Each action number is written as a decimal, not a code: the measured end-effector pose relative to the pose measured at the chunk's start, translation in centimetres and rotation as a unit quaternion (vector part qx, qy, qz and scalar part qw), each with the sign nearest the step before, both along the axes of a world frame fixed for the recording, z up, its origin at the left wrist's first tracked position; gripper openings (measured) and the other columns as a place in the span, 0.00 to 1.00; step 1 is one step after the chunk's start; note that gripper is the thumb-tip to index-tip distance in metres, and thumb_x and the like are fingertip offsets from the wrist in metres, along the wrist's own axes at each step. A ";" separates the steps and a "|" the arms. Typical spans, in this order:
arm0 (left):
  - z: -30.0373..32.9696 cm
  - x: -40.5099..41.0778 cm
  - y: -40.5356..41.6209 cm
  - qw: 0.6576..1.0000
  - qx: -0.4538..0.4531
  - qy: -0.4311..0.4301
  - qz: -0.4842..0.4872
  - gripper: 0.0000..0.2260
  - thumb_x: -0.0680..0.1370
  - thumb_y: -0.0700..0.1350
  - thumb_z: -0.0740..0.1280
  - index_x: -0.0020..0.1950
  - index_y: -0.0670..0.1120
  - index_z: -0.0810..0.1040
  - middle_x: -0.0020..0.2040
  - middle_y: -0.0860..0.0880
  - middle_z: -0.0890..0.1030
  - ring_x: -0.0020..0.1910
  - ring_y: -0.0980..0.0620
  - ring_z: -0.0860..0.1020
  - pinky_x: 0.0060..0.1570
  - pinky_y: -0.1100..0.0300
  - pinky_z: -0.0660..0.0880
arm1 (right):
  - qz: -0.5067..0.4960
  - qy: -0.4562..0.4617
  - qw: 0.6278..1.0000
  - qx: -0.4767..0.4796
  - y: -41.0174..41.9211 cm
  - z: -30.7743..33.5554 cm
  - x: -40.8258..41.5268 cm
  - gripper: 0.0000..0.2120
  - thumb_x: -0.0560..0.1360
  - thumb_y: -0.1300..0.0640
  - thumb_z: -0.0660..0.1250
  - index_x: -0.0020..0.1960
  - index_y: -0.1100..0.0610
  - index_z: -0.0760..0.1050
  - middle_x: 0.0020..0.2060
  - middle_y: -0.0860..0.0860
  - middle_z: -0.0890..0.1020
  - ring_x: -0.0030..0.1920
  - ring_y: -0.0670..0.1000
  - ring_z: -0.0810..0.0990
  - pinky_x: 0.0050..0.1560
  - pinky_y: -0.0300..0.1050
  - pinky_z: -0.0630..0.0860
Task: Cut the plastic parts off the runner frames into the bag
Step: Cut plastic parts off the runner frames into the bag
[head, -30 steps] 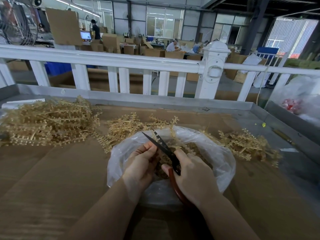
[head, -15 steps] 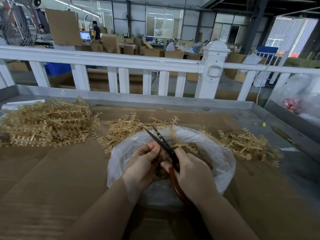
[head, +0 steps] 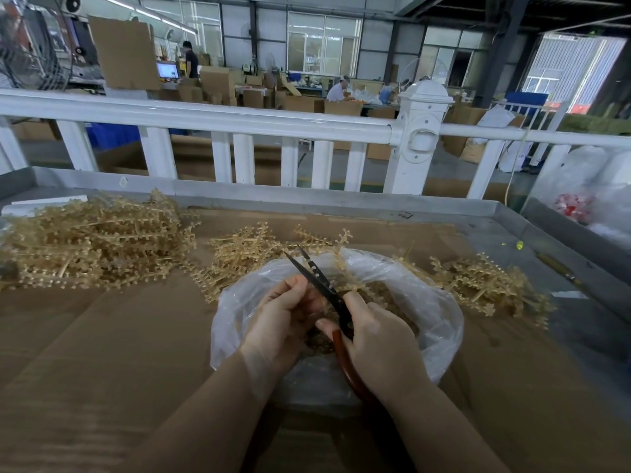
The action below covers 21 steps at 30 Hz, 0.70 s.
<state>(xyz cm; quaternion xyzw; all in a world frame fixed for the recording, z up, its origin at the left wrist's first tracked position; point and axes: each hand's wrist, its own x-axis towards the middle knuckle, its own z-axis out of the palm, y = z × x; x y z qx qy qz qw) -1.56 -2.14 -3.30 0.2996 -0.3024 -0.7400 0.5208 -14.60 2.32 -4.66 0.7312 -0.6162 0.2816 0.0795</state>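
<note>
- Head view, lower middle of the frame: both hands work over the open mouth of a clear plastic bag (head: 440, 322) sitting on the cardboard-covered desk (head: 102, 336).
- Right hand (head: 379, 339) is curled round the reddish handles of the scissors (head: 327, 288), whose dark blades stand parted and point up and left.
- Left hand (head: 283, 319) has its fingers curled as if pinching a small piece beside the blades; that piece is hidden, so I cannot tell what it holds.
- Cut parts (head: 386, 295) lie as a brown heap inside the bag.
- Runner frames wait in a big pile (head: 92, 244) at left, a smaller one (head: 246, 257) above the bag and another (head: 485, 285) at right.
- Judged step: trimming mid-cut, with much left.
- Next move calls for closing the blades at the joint, fingertips clear, so the part drops into the bag.
</note>
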 end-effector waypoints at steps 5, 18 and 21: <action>0.0 -0.3 0.0 1.000 0.006 -0.016 0.025 0.08 0.80 0.37 0.59 0.42 0.43 0.73 0.30 0.48 0.77 0.30 0.53 0.74 0.33 0.61 0.76 | 0.013 -0.011 1.000 0.003 0.2 -0.1 -0.1 0.20 0.75 0.36 0.56 0.51 0.52 0.71 0.36 0.48 0.76 0.37 0.50 0.76 0.37 0.41 0.71; -0.1 -0.2 0.0 1.000 0.005 -0.026 0.015 0.10 0.81 0.38 0.58 0.40 0.42 0.73 0.32 0.46 0.75 0.33 0.51 0.73 0.28 0.62 0.74 | -0.004 0.005 1.000 -0.016 0.0 -0.1 0.3 0.20 0.76 0.39 0.61 0.51 0.56 0.74 0.33 0.51 0.77 0.33 0.51 0.76 0.34 0.38 0.66; -0.2 -0.3 -0.2 1.000 0.004 -0.019 0.016 0.09 0.80 0.37 0.58 0.41 0.41 0.72 0.34 0.45 0.74 0.35 0.50 0.72 0.28 0.62 0.73 | -0.009 0.009 1.000 -0.017 0.0 -0.1 0.3 0.18 0.76 0.41 0.62 0.50 0.57 0.74 0.31 0.51 0.77 0.31 0.51 0.76 0.32 0.38 0.66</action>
